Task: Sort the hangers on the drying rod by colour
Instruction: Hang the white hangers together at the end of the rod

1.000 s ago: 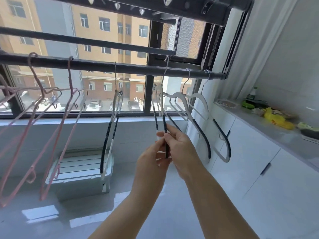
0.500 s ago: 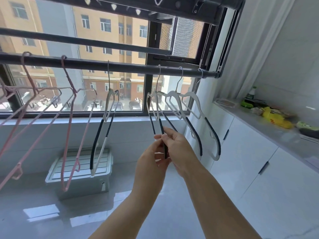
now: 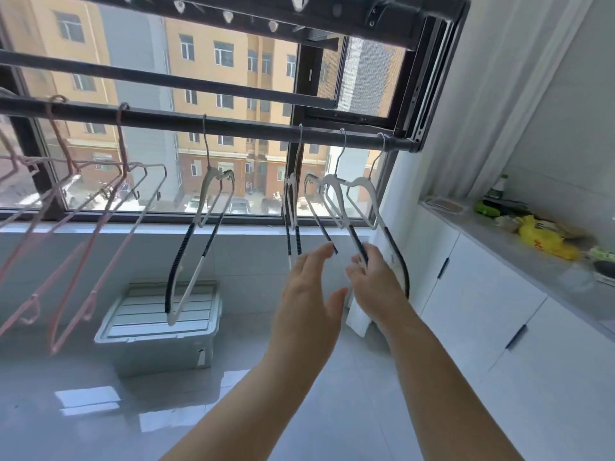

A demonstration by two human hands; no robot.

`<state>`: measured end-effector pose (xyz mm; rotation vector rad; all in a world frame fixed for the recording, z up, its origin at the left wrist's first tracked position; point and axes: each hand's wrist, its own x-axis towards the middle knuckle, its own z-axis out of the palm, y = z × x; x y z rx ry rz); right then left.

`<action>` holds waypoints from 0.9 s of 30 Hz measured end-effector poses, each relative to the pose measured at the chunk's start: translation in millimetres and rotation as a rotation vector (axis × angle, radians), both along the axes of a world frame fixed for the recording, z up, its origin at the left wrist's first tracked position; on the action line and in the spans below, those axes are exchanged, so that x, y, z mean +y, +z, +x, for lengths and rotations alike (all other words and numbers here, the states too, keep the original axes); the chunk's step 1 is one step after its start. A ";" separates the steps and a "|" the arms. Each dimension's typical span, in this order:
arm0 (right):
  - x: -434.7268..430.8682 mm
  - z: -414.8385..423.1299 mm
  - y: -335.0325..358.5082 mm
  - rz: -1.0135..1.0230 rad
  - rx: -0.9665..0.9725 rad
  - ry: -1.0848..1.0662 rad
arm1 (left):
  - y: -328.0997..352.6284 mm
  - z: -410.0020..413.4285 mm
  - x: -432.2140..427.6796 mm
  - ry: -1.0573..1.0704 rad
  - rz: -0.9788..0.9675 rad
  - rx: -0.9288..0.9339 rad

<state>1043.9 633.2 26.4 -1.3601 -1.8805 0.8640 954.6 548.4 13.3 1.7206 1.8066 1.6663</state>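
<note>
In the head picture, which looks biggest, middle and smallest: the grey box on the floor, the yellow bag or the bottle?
1. grey box, clearly the largest.
2. yellow bag.
3. bottle, the smallest, though it stands farthest from the camera, so its real size is unsure.

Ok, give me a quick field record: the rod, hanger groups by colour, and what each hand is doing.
rod: drying rod runs across the window, hangers hooked along it
pink: pink hangers grouped at the left end
white: three white hangers close together at the right end
stray: lone hanger, also white, hangs mid-rod between the groups
left: left hand open, fingers straight, holding nothing
right: right hand grips the held hanger, one of the three, by its black arm
state: colours unmixed; stray not yet closed up
</note>
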 end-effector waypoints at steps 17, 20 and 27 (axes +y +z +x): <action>12.5 -4.6 -6.6 0.127 0.239 -0.048 | 10.2 19.1 33.1 -0.059 -0.020 -0.022; 14.3 -2.5 -7.3 0.139 0.240 -0.056 | 8.3 18.8 33.1 -0.052 -0.048 -0.023; 11.4 0.6 -6.4 0.156 0.209 -0.078 | 8.9 13.4 28.3 -0.031 -0.043 -0.032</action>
